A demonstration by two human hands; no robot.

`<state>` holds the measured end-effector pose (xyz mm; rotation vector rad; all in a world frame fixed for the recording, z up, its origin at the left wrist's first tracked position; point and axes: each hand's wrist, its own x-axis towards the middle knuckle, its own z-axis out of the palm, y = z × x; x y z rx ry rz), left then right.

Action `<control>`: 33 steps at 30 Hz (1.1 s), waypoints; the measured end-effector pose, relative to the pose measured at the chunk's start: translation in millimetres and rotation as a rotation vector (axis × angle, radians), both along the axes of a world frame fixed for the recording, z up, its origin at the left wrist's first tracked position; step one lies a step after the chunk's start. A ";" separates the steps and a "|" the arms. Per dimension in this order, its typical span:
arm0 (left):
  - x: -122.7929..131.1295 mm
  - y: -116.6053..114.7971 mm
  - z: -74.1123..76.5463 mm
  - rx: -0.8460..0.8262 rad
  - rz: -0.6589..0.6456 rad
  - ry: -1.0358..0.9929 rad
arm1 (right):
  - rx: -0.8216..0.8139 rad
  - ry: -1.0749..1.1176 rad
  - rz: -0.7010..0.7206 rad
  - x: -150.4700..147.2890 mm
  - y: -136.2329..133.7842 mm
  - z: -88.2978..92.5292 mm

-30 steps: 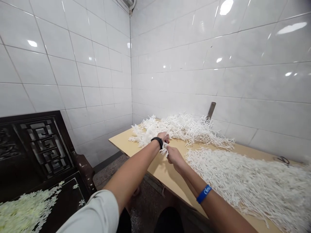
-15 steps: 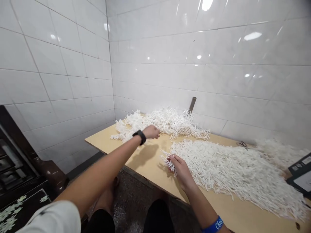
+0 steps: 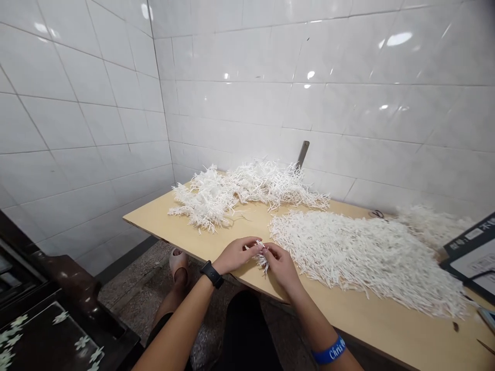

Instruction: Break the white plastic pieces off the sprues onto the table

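Observation:
My left hand (image 3: 237, 255), with a black watch on its wrist, meets my right hand (image 3: 281, 264) above the front edge of the table. Between their pinched fingers is a small bunch of white branched strands (image 3: 263, 263), partly hidden by the fingertips. Both hands are closed on it. Just right of my right hand lies a broad, flat heap of short white strands (image 3: 367, 252). Behind my hands, to the left, a looser pile of white branching pieces (image 3: 211, 198) spreads towards the wall.
The wooden table (image 3: 154, 219) stands against a white tiled wall (image 3: 240, 103). A metal strip (image 3: 303, 153) sticks up behind the pile. At the right is a dark labelled box (image 3: 474, 257). Dark carved furniture (image 3: 77, 288) stands at the lower left.
My left hand has come back from beside the far pile to join my right hand at the bunch of strands. The camera view has shifted slightly.

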<state>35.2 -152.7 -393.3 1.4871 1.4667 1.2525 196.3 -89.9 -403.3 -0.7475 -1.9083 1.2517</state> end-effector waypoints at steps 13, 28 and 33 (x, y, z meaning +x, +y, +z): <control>0.4 3.7 -0.2 0.053 0.101 -0.199 | 0.090 -0.194 0.051 -11.1 -2.1 -2.1; 1.3 17.9 -4.9 0.013 0.128 -0.019 | 0.014 -0.071 -0.140 -6.0 -6.7 6.3; 4.0 14.1 -1.1 -0.030 0.030 -0.087 | 0.055 -0.081 -0.167 -6.7 -7.4 5.6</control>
